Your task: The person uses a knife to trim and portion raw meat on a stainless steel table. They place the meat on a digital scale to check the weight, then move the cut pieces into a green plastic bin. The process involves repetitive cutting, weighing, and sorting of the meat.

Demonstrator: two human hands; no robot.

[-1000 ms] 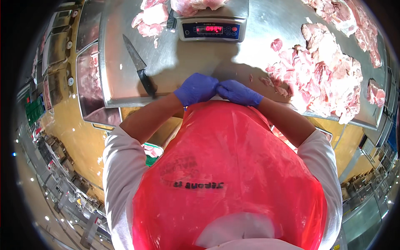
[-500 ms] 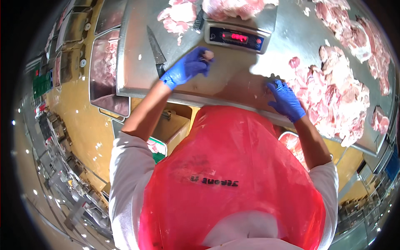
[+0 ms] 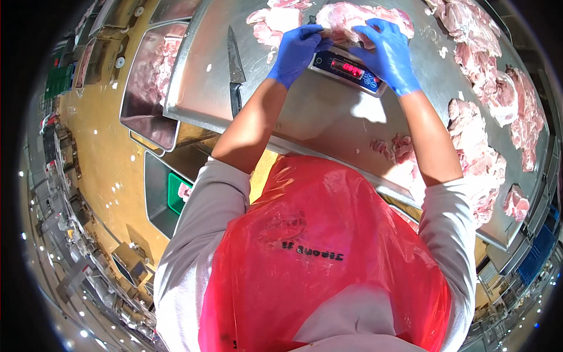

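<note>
A slab of raw pink meat (image 3: 340, 19) lies on top of the digital scale (image 3: 347, 71) with a lit red display. My left hand (image 3: 298, 54), in a blue glove, is at the slab's left end, its bent fingers pinched together on the edge. Also gloved in blue, my right hand (image 3: 388, 54) grips the slab's near right side between thumb and fingers, above the scale's front panel. Part of the scale is hidden under the meat. A knife (image 3: 236, 64) with a dark handle lies left of my left hand, beside more raw meat (image 3: 277, 24).
The steel table (image 3: 311, 108) carries a large meat pile (image 3: 469, 132) on the right, partly behind my right forearm, and further cuts (image 3: 478, 50) at the far right. Left of the table stand a steel tub (image 3: 143, 97) with meat and a lower bin (image 3: 159, 199) holding a green container (image 3: 176, 190).
Both hands have moved forward to the meat on the scale. My right hand has left the table's near right area beside the pile; my left has come from beside the knife, where it held a small piece.
</note>
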